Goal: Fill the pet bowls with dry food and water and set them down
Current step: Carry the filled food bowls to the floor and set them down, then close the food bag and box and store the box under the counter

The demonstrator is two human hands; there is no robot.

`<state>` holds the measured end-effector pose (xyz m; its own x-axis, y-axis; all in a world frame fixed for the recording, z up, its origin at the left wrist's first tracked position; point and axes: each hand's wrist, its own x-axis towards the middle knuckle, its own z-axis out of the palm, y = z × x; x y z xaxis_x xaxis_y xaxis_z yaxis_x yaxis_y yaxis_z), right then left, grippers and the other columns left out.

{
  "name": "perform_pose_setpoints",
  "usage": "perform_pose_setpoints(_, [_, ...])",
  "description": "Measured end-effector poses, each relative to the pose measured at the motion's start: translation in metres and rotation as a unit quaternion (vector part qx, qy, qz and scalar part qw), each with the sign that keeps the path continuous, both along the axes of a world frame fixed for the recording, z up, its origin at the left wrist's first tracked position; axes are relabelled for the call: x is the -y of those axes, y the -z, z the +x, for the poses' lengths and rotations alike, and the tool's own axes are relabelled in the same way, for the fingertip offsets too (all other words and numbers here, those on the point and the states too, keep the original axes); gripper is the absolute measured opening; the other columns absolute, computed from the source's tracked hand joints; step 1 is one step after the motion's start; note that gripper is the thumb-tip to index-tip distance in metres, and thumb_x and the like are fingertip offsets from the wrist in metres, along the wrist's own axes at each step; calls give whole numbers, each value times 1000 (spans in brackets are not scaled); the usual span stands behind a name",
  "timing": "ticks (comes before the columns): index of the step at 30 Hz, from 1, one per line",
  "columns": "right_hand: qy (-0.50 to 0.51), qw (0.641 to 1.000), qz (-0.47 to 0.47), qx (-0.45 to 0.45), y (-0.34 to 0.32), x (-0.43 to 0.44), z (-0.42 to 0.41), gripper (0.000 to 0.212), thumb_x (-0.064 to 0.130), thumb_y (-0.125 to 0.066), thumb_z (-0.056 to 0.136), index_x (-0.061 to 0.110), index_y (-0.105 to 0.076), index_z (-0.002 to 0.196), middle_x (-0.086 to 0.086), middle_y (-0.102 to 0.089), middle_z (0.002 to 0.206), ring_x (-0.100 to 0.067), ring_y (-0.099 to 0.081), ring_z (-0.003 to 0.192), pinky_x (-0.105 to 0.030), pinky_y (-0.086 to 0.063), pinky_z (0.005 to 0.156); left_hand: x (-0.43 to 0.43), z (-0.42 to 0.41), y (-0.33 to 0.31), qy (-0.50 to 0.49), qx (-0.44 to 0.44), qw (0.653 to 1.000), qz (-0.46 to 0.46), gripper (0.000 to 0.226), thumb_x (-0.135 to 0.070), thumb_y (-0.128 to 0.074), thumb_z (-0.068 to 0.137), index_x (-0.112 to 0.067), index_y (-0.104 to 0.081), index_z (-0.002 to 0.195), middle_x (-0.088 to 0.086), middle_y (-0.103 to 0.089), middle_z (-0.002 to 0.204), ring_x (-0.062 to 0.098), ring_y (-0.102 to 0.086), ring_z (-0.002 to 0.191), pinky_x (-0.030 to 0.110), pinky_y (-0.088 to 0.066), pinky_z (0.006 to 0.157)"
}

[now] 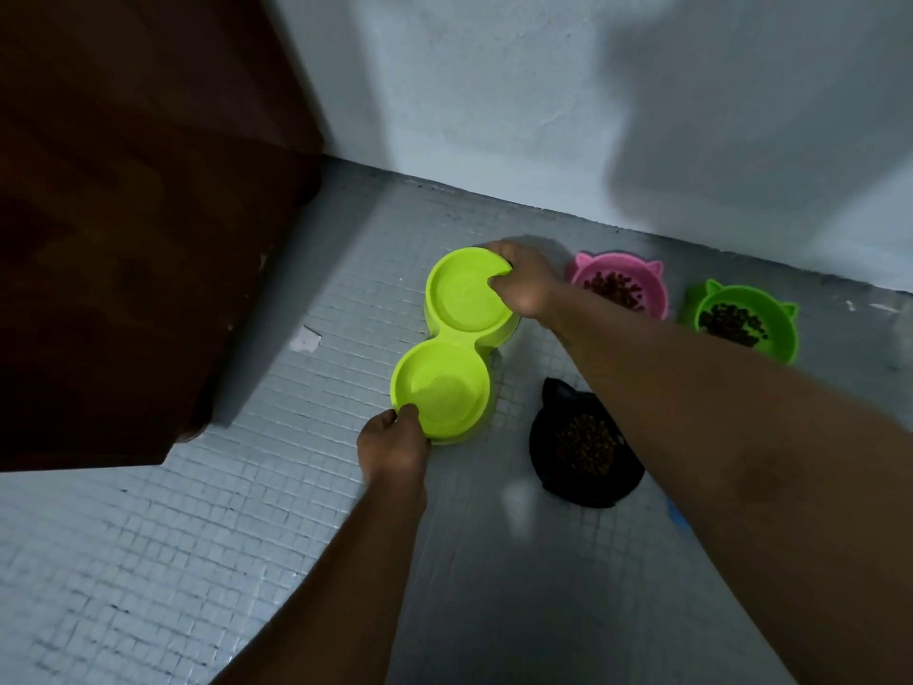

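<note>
Floor is tiny grey mosaic tiles. The lime double bowl looks to be down on it. Pink bowl sits just right of its far end, green bowl further right, and black bowl right of its near end, all three with kibble. There's a white scrap off to its left.

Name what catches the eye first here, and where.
The lime double bowl is central, gripped at its near end by the left hand and at its far end by the right hand. To its right, a pink bowl, a green bowl and a black bowl hold kibble on the floor.
</note>
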<state>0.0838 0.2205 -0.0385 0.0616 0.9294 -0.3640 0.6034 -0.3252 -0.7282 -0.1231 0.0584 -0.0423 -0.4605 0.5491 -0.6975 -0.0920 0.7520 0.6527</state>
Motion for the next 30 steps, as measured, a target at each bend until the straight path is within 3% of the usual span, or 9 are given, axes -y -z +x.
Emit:
perform_pose_setpoints(3, [16,1000,21,10,-10,7,2,52,11,-66,90,10,-53,140,-8,-55,142,-23,-52,130,-21,-39,99,-13,-4,-15,21,-47,999,-5,88,-60,-64,59,2,-64,122,30,-66,124,41,-68,111,53,-56,97])
perform_pose_setpoints(7, [69,996,45,-20,-28,22,15,52,15,-67,92,10,-51,141,-7,-52,146,-19,-49,134,-18,-36,101,-37,-8,-62,63,-138,988,35,66,-30,-67,93,-1,-47,149,20,-53,149,31,-52,136,31,-41,107])
perform_pose_setpoints(11, [118,990,54,-53,-60,40,26,47,14,-66,94,7,-53,138,-9,-53,145,-22,-50,132,-20,-37,99,-57,-1,-96,159,-145,974,76,57,-28,-70,90,-9,-57,142,13,-61,140,28,-58,129,35,-46,109])
perform_pose_setpoints(14, [162,982,62,-78,-99,54,28,44,12,-68,92,7,-57,134,-9,-58,138,-21,-54,127,-23,-41,99,-63,16,-135,255,-148,950,100,49,-25,-71,91,-12,-62,137,10,-65,135,22,-62,125,29,-45,104])
perform_pose_setpoints(17, [191,976,65,-87,-158,78,32,40,11,-69,90,8,-60,129,-6,-63,123,-18,-58,115,-21,-44,93,-61,35,-190,312,-138,932,119,44,-25,-73,89,-13,-65,131,10,-71,124,23,-68,111,35,-51,102])
perform_pose_setpoints(19, [192,977,61,-70,-207,97,38,37,14,-71,88,9,-63,124,-1,-62,113,-15,-59,107,-28,-47,97,-56,45,-237,345,-133,921,125,40,-25,-73,88,-15,-67,127,8,-72,118,22,-69,107,36,-53,100])
perform_pose_setpoints(24, [234,969,26,-75,-335,146,52,38,15,-71,87,11,-63,124,-3,-64,113,-19,-62,108,-39,-47,106,-37,65,-360,398,-138,899,119,33,-26,-71,88,-20,-70,120,0,-69,103,21,-67,99,29,-51,88])
perform_pose_setpoints(27, [261,959,18,-105,-417,173,59,37,6,-68,89,6,-61,125,-9,-63,115,-19,-60,105,-34,-48,104,-23,71,-432,424,-143,885,129,28,-24,-72,89,-19,-72,116,-4,-67,92,21,-66,94,25,-46,79])
perform_pose_setpoints(30, [280,952,29,-118,-501,201,65,34,0,-64,90,2,-60,124,-14,-64,120,-13,-63,95,-15,-48,83,-7,76,-509,446,-144,872,143,23,-25,-73,88,-21,-73,110,-10,-65,81,23,-68,88,28,-51,78])
